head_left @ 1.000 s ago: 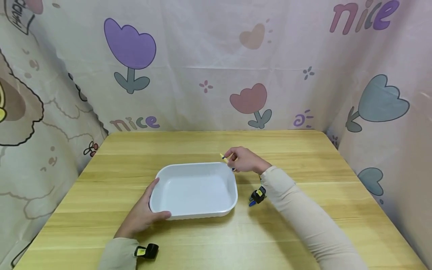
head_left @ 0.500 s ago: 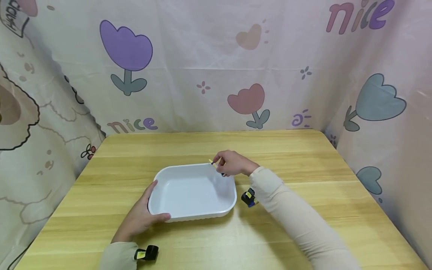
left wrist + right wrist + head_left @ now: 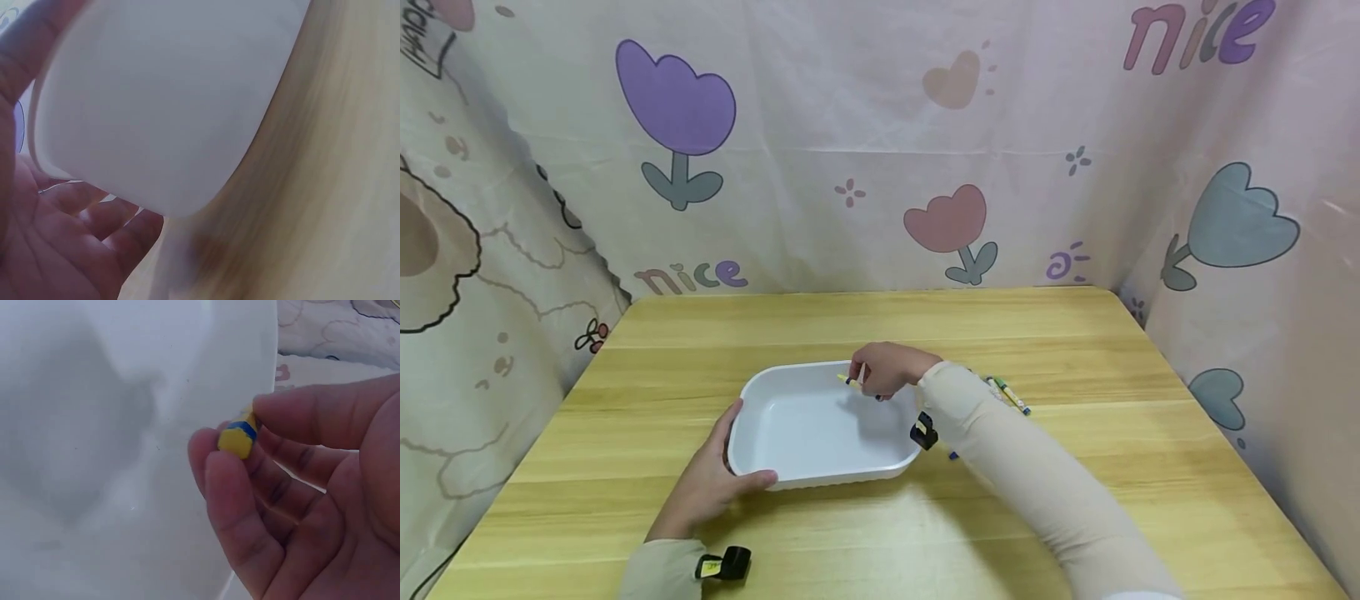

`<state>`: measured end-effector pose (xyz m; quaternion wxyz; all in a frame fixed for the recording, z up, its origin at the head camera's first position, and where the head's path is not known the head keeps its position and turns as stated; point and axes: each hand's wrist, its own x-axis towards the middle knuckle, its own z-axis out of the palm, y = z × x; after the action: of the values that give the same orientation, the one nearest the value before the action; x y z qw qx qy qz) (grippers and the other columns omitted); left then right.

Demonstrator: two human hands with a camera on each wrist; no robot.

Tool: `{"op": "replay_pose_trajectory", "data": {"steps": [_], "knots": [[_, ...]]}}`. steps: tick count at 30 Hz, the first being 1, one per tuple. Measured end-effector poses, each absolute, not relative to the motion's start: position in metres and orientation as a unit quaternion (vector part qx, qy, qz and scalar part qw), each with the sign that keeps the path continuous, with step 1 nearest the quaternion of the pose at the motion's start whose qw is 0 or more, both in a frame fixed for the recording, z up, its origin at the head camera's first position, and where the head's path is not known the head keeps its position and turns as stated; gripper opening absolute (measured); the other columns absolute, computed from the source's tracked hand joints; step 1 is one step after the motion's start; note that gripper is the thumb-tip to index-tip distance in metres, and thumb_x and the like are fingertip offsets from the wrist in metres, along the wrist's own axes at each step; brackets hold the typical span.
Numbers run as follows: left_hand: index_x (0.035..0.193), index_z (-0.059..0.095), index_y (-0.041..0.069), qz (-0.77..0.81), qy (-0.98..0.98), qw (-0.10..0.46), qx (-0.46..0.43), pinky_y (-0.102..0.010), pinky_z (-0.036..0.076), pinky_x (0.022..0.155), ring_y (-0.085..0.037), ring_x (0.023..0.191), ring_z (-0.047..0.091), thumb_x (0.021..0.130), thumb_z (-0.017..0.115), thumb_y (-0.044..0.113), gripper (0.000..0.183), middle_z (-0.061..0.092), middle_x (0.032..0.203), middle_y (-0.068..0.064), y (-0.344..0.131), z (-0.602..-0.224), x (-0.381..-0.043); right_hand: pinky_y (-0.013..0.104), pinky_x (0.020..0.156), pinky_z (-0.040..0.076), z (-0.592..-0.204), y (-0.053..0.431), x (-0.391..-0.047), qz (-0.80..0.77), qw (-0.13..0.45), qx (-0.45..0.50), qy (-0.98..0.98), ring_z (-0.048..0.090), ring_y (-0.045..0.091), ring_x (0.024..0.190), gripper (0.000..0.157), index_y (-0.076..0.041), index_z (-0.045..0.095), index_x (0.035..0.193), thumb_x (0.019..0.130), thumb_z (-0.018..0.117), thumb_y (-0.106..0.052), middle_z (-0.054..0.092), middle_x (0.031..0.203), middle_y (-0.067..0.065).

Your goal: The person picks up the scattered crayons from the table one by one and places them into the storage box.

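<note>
A white rectangular plastic tray (image 3: 752, 454) stands on the wooden table. My left hand (image 3: 700, 483) grips its left end, thumb along the near rim and fingers at the left side; in the left wrist view the fingers (image 3: 128, 234) curl against the tray's wall. Over the right far part of the tray, inside the rim in the head view, my right hand (image 3: 891, 369) pinches a yellow crayon (image 3: 844, 379). The right wrist view shows the crayon (image 3: 236, 442) end-on, with a blue band, between thumb and fingertips. The tray's white floor lies below it.
Several crayons (image 3: 1013, 397) lie on the table (image 3: 1112, 467) right of the tray, partly hidden by my right sleeve (image 3: 1022, 450). A blue tip (image 3: 953, 456) shows below the sleeve. A printed curtain (image 3: 820, 100) hangs behind the table and along its sides.
My right hand has moved left with the yellow crayon, from beyond the tray's far right corner to over its inside. Crayons at the right now show. The left hand keeps its grip.
</note>
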<state>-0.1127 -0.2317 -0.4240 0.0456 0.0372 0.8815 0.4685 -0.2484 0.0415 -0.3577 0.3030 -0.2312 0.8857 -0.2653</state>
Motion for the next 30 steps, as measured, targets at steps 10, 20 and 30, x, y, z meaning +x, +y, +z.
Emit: {"op": "replay_pose_trajectory", "data": {"steps": [10, 20, 30], "knots": [[0.156, 0.011, 0.008, 0.478, 0.875, 0.06, 0.042, -0.045, 0.044, 0.091, -0.039, 0.121, 0.046, 0.073, 0.086, 0.025, 0.113, 0.023, 0.152, -0.029, -0.234, -0.426, -0.115, 0.023, 0.06, 0.048, -0.355, 0.021, -0.248, -0.175, 0.337, -0.259, 0.888, 0.055, 0.013, 0.07, 0.023, -0.015, 0.061, 0.106, 0.09, 0.06, 0.001, 0.059, 0.096, 0.004], [0.156, 0.013, 0.009, 0.481, 0.874, 0.054, 0.042, -0.038, 0.045, 0.089, -0.038, 0.119, 0.046, 0.073, 0.086, 0.025, 0.112, 0.022, 0.153, -0.029, -0.235, -0.426, -0.115, 0.026, 0.07, 0.047, -0.356, 0.015, -0.249, -0.118, 0.276, -0.3, 0.905, 0.057, 0.013, 0.086, 0.026, -0.016, 0.063, 0.115, 0.091, 0.066, -0.007, 0.06, 0.098, -0.002], [0.155, 0.013, 0.006, 0.507, 0.859, 0.054, 0.053, -0.03, 0.047, 0.085, -0.04, 0.116, 0.049, 0.074, 0.086, 0.02, 0.11, 0.024, 0.151, -0.03, -0.235, -0.428, -0.115, 0.03, 0.075, 0.047, -0.351, 0.033, -0.254, -0.158, 0.242, -0.284, 0.914, 0.056, 0.015, 0.089, 0.028, -0.012, 0.063, 0.119, 0.092, 0.068, -0.017, 0.06, 0.098, -0.001]]}}
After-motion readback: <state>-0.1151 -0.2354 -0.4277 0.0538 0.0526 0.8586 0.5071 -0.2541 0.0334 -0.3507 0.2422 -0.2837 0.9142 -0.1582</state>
